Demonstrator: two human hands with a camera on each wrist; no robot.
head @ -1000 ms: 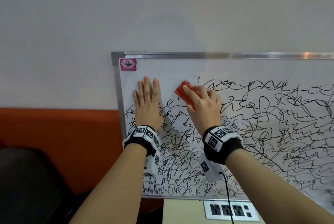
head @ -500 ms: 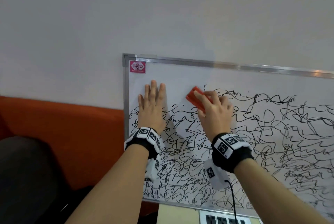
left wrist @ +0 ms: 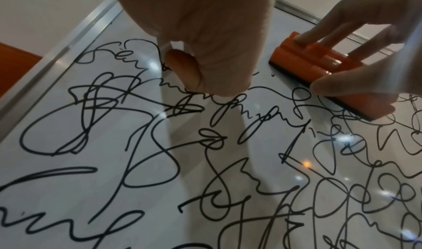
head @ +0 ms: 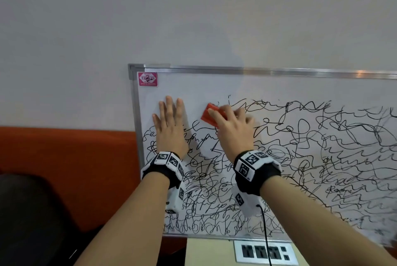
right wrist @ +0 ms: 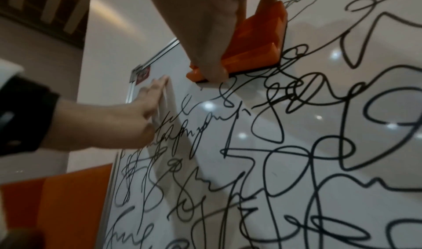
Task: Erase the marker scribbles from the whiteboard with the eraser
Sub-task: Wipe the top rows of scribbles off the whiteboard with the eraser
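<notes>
A metal-framed whiteboard (head: 193,85) hangs on the wall, covered in black marker scribbles (head: 300,158) except a bare strip along its top. My right hand (head: 234,124) grips an orange eraser (head: 211,115) and holds it flat against the board near the upper left. The eraser (left wrist: 319,68) shows a dark felt underside, with fingers on top and thumb at its side; it appears again as the eraser (right wrist: 258,41) under my palm. My left hand (head: 169,126) lies flat on the board with straight fingers, left of the eraser.
A red brand sticker (head: 147,79) marks the board's top-left corner. An orange padded panel (head: 64,169) runs along the wall left of the board. Below the board sits a white socket strip (head: 264,251) with a black cable (head: 265,233) from my right wrist.
The eraser and my right hand have shifted slightly along the upper left of the board; some lines near it are gone. My left hand stays flat in place. The view has drifted.
</notes>
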